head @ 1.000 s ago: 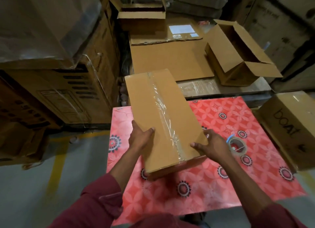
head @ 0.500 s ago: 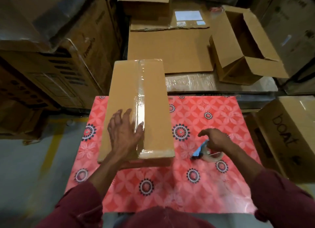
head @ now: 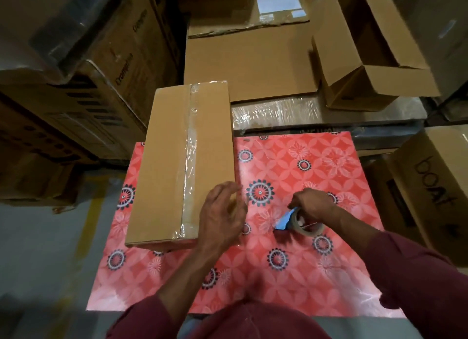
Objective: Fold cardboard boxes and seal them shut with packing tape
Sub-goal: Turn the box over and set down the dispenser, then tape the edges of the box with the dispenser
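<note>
A long closed cardboard box (head: 167,166) lies on the left half of the red flowered table (head: 291,283), a strip of clear tape running down its top seam. My left hand (head: 221,217) hovers over the box's near right corner, fingers loosely spread and blurred, holding nothing. To the right, my right hand (head: 312,205) grips a tape dispenser (head: 300,221) with a blue blade guard and a roll of clear tape, resting on the table.
Flat cardboard sheets (head: 250,62) lie behind the table, with an open empty box (head: 367,60) at the back right. A "boat" carton (head: 430,186) stands at the right. Large stacked cartons (head: 83,90) fill the left. Grey floor lies to the left.
The box was set down and straightened on the table's left side. My left hand slid from its top to its near right corner. My right hand left the box and took hold of the tape dispenser.
</note>
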The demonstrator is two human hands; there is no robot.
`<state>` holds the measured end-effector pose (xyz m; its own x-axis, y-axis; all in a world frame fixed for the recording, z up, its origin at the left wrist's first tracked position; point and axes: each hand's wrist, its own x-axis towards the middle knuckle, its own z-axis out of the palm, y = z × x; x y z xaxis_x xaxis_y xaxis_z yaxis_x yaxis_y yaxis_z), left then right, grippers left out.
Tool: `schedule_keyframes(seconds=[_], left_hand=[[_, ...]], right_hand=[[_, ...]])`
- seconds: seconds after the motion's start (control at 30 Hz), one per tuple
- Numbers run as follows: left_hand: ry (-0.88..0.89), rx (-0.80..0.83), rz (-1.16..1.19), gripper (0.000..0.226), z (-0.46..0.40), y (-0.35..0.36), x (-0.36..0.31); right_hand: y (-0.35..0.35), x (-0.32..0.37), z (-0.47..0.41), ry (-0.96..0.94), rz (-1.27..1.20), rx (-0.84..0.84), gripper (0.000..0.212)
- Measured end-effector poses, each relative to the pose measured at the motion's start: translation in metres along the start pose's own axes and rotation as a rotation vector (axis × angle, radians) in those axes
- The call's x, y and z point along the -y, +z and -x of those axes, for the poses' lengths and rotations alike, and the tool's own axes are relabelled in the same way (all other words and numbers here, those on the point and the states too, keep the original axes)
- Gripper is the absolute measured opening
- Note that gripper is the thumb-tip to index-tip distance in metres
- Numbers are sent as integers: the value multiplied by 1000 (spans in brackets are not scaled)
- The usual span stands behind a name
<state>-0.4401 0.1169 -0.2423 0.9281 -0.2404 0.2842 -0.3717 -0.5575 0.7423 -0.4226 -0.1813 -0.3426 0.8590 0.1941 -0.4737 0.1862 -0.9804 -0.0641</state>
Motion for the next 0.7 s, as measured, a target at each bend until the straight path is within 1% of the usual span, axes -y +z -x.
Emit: schedule_keyframes(seconds=[0.03,0.1,0.17,0.27,0.3,0.37,0.43,0.5,0.53,0.6,0.7], left_hand=[[-30,-2,63,24,3,2,-9],[-201,-46,194,20,8,4,-22],[-414,-107,364,14,10,6,-26],[-625,-137,550,7,2,6,-21],[-716,-122,655,11,-2,3,-20],[-905,-31,855,34,-10,-8,-19],[-1075,161,1015,63,-17,-28,-17],[-1152,354,1190,84,-22,-53,-10],[-1162,400,1267,89,-23,-67,-5],[-1162,400,1363,92,-21,-97,11],[-1160,370,1428,94,-9,-144,44]], right_hand=[[-1,-2,4,4,-6,-73,44],[-10,-3,16,35,-53,-214,37],[-31,-1,30,63,-148,-379,38],[-74,13,49,41,-215,-581,40],[-91,23,55,22,-217,-624,39],[-123,49,63,-10,-207,-692,40],[-146,81,67,-28,-186,-766,43],[-164,118,68,-30,-187,-822,45],[-170,137,67,-38,-193,-838,46],[-179,176,65,-53,-201,-850,49],[-186,228,56,-27,-214,-848,49]])
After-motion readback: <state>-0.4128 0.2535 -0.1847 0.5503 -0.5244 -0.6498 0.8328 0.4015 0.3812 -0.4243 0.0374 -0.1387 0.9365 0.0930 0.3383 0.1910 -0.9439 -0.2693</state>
